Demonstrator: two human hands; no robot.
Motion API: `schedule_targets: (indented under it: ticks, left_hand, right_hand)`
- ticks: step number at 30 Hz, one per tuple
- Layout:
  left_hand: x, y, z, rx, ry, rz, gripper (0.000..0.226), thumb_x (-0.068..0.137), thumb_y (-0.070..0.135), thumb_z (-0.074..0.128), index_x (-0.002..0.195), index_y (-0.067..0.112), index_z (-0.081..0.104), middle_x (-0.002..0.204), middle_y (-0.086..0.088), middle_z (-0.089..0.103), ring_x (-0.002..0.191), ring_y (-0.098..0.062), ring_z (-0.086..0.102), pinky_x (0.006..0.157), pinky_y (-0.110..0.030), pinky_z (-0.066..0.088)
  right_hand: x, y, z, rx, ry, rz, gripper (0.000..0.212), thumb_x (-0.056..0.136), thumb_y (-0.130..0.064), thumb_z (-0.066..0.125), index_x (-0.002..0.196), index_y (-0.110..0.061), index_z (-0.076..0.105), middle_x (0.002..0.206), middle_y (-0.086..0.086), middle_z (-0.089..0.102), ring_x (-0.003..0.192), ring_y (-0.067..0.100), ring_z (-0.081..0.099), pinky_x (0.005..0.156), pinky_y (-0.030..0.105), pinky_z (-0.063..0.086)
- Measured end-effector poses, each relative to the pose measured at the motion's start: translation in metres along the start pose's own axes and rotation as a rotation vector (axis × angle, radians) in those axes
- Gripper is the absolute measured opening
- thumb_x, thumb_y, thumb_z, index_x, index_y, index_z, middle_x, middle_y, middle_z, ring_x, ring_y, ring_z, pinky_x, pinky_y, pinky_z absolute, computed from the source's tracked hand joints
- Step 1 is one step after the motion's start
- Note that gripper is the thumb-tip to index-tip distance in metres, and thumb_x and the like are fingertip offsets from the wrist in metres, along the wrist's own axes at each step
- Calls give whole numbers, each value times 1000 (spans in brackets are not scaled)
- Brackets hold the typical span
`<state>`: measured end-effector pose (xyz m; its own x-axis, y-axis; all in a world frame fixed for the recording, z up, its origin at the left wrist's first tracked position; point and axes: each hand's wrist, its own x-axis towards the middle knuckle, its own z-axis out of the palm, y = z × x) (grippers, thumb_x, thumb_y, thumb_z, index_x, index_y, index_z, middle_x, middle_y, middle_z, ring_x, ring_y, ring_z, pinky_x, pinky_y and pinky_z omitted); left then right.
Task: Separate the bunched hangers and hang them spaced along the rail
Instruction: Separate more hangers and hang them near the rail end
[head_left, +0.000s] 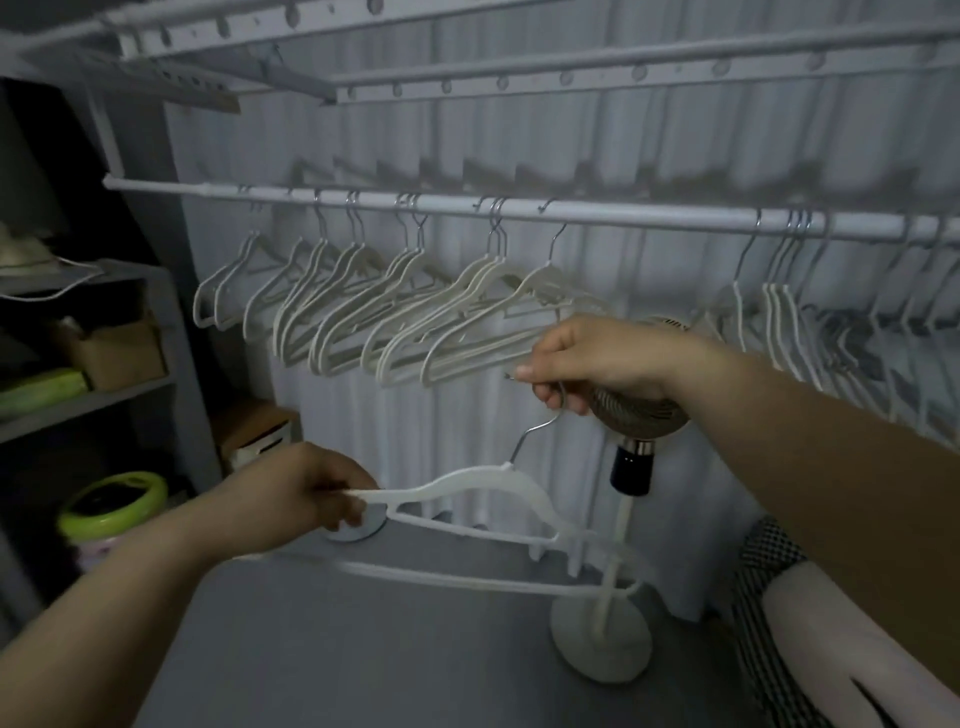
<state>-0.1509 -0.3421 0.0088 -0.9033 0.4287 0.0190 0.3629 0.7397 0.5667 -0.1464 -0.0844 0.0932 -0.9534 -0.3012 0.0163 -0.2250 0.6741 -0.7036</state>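
While right hand (587, 364) grips the hook (535, 428) and left hand (306, 493) pinches a shoulder, hanger (467, 480) sits below rail (623, 218), steadied; probably bound for the open gap.

Dim room, pleated curtain (623, 156), grey floor (363, 649), shelves (78, 400)

Home closet: hanger rail (519, 210), cluttered shelves (104, 387)

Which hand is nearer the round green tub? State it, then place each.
Left. The left hand is right of the round green tub, gripping a white plastic hanger by its end; the right hand is farther right, higher, on its hook.
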Motion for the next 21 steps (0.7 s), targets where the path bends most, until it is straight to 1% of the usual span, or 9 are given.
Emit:
schedule_targets:
  ticks: [2,3,5,8,10,13,16,18,21]
  left_hand:
    - [-5,-6,4,89,72,12,18,85,16,62,85,34,65,101,15,65,92,5,60,75,-7,43]
    - [-6,-7,7,157,122,20,20,85,19,62,101,30,64,122,7,55,110,-6,56,87,-14,42]
    - [-10,-5,14,210,240,11,40,85,24,60,124,23,53,143,0,34,121,-18,49,99,-25,37]
    - [-15,6,25,127,370,55,44,86,25,58,129,19,48,145,-1,32,130,-19,38,101,-25,31]
    - [-14,14,38,17,360,113,43,86,26,58,127,16,49,139,-2,38,122,-16,43,93,-20,31]
    - [-12,34,56,-273,164,129,43,88,29,55,129,18,47,132,0,46,104,-7,46,85,-19,34]
    - [-10,54,70,-401,-67,150,47,91,35,46,136,23,39,135,5,47,106,-2,44,85,-15,31]
    - [-7,65,79,-456,-116,154,56,90,38,46,141,22,30,137,6,44,109,-2,43,84,-12,31]
    - [0,76,92,-504,-118,116,73,84,43,56,144,22,22,130,7,46,114,-9,48,84,-19,36]
  right_hand:
    - [-6,-1,12,73,21,34,33,87,-26,58,57,-13,54,44,-7,53,35,4,45,42,17,43]
    - [-9,-1,16,126,35,53,33,87,-25,57,57,-12,54,45,-6,52,35,4,45,42,18,44]
    - [-17,-3,24,232,64,96,32,88,-22,57,59,-10,53,45,-4,51,33,4,43,41,18,46]
    - [-28,-6,31,366,110,158,29,89,-19,55,61,-9,52,43,-4,51,31,3,43,41,18,48]
    - [-34,-10,35,451,156,189,29,89,-19,55,62,-9,51,40,-5,51,30,3,44,40,18,49]
    - [-40,-18,40,564,240,220,29,90,-18,55,62,-9,51,36,-5,51,28,3,44,40,17,50]
    - [-44,-23,47,637,311,231,26,89,-17,56,65,-7,52,36,-4,53,29,3,47,40,18,52]
    - [-44,-24,51,692,356,229,27,90,-15,55,65,-5,52,35,-3,53,29,3,48,40,18,52]
    - [-40,-26,52,774,437,217,29,91,-13,53,63,-4,51,34,-3,52,29,4,49,41,19,52]
